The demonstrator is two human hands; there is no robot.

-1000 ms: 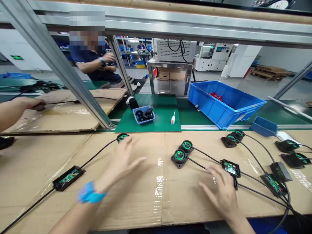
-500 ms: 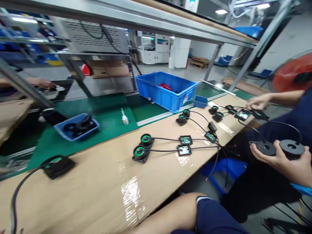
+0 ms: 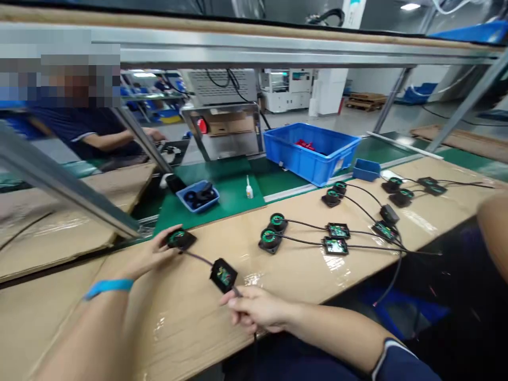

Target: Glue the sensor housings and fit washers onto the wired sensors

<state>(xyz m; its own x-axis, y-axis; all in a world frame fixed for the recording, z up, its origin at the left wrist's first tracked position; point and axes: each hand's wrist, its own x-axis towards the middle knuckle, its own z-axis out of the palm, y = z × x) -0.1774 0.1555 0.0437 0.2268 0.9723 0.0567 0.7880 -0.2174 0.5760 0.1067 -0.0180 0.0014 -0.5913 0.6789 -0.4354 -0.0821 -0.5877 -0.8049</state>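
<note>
My left hand [image 3: 148,255], with a blue wristband, grips a black round housing with a green ring [image 3: 179,238] at the far edge of the cardboard-covered bench [image 3: 190,328]. A thin black cable runs from that housing to a small black box with a green circuit board [image 3: 223,275]. My right hand [image 3: 254,308] pinches the cable just behind that box, and the box is lifted slightly off the bench. To the right lie two more round housings [image 3: 273,233] wired to open boxes [image 3: 336,238].
Further cable sets [image 3: 392,196] lie along the bench to the right. On the green belt behind stand a small blue tray of black parts [image 3: 197,196], a glue bottle [image 3: 248,188] and a large blue bin [image 3: 313,151]. A slanted metal post [image 3: 59,185] crosses left. Another person [image 3: 91,132] works opposite.
The view swung right and back. Both my hands, open over the bench a second ago, have closed: left on the round housing, right on the cable. The box has come nearer to me.
</note>
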